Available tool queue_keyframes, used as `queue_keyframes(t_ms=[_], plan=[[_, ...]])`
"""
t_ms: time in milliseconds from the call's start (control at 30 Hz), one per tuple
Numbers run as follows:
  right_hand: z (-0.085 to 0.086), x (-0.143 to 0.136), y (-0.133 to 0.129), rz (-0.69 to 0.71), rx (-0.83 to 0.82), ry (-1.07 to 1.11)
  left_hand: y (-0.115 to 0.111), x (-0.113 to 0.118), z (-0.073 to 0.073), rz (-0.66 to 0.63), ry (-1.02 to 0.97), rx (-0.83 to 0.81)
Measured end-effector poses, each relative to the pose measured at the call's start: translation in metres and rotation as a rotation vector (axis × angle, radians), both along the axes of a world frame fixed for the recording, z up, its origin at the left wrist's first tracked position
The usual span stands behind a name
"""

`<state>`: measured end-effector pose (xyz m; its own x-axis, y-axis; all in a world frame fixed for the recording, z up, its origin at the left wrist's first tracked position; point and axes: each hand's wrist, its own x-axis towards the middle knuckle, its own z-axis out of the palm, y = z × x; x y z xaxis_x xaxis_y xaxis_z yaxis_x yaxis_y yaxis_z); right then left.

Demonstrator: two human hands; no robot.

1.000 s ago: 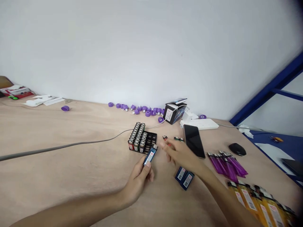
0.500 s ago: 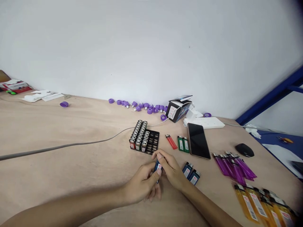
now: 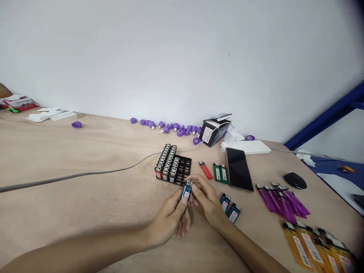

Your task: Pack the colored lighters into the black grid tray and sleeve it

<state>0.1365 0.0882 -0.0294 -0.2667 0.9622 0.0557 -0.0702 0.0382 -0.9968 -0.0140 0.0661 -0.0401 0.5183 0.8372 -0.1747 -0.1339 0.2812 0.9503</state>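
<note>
**Both hands on a blue lighter beside the tray**

A blue lighter [image 3: 187,190] stands nearly upright between the two hands, metal head up, just in front of the black tray [image 3: 182,171] half filled with lighters. The left hand [image 3: 170,220] pinches its lower body from the left with fingers closed around it; the right hand [image 3: 207,203] grips it from the right, fingertips at the top. Both forearms reach in from the lower edge, wrists low over the bench [image 3: 85,197]. Two more blue lighters [image 3: 230,208] lie just right of the right hand, a red lighter [image 3: 205,170] and green lighters [image 3: 220,173] beyond.
</note>
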Motion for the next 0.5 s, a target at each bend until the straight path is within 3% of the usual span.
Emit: queue_keyframes(t_ms=[167, 500], plan=[[0.0005, 0.0024, 0.0031, 0.087, -0.038, 0.038, 0.0013, -0.0014, 0.0017, -0.024, -0.062, -0.025], [0.0023, 0.0016, 0.0087, 0.095, -0.086, -0.004, -0.0036, -0.0007, 0.0038, -0.052, 0.135, 0.125]])
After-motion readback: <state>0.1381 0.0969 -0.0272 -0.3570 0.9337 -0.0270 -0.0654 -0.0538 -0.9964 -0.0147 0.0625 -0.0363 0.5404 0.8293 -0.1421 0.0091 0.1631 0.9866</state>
